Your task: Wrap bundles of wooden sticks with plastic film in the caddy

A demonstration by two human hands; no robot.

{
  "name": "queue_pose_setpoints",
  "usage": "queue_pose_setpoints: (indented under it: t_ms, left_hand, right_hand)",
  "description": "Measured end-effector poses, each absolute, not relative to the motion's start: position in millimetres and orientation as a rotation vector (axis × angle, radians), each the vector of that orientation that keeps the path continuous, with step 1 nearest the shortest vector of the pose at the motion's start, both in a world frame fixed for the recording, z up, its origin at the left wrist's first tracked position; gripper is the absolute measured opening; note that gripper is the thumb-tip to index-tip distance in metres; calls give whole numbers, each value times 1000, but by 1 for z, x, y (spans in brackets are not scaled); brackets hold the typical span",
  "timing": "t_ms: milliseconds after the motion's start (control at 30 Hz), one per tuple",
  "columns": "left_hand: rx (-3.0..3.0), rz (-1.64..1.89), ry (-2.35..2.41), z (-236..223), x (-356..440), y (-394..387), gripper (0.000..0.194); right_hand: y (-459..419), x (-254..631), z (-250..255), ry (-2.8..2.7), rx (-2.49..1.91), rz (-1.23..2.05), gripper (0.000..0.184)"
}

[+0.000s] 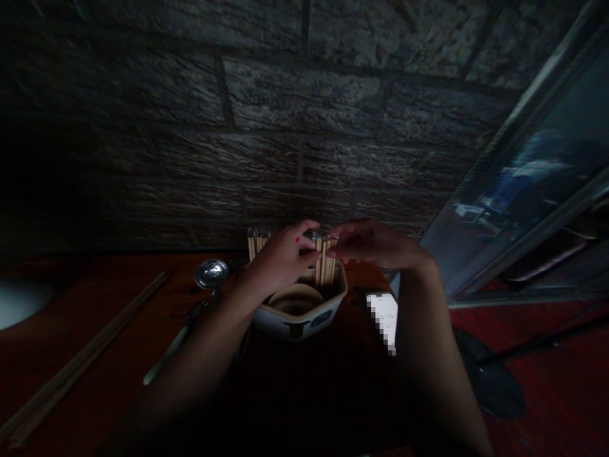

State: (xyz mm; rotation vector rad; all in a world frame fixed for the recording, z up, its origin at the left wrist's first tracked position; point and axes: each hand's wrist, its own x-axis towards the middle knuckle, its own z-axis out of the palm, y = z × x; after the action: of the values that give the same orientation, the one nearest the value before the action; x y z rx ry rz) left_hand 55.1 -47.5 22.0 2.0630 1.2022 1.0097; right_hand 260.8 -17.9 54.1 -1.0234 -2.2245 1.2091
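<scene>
A pale plastic caddy (339, 298) stands on the wooden table close to the stone wall. Upright at its right side is a bundle of wooden chopsticks (325, 270) with clear plastic over the tops. My left hand (285, 254) grips the bundle from the left, thumb and fingers near its upper part. From the other side my right hand (371, 244) pinches the same bundle, fingers closed at its top. A second chopstick bundle (255, 244) rises at the caddy's left, partly behind my left hand. Inside the caddy's front is a round, bowl-like shape (295, 297).
Left of the caddy lie a metal ladle (212, 274) and a pale handle (166, 355). Long thin sticks (90, 349) cross the table (118, 298) further left. A lit phone (384, 317) lies beside my right forearm. A black round stand base (495, 381) is on the red floor.
</scene>
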Motion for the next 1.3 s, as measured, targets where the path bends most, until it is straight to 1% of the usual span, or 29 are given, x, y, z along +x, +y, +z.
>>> queue_pose_setpoints:
  t_ms: [200, 400, 733, 933, 1100, 1300]
  left_hand:
    - [1980, 1034, 1168, 21, 56, -48, 37]
    - [1979, 1059, 1127, 23, 57, -49, 30]
    - [2007, 1072, 1130, 13, 63, -44, 26]
    - [1978, 1040, 1077, 14, 62, -43, 11]
    - [1931, 1038, 1066, 16, 62, -43, 9]
    - [1873, 1032, 1046, 14, 62, -41, 13]
  right_hand:
    - [-17, 260, 54, -2229, -978, 1203, 26]
    - [-18, 262, 54, -2259, -1021, 1100, 23]
    - [-20, 261, 54, -2247, -1078, 1091, 25]
    - [-21, 262, 57, -2292, -1002, 1128, 30]
    - [-22, 261, 60, -2283, -1051, 1105, 26]
    - [-19, 261, 58, -2258, -1053, 1165, 30]
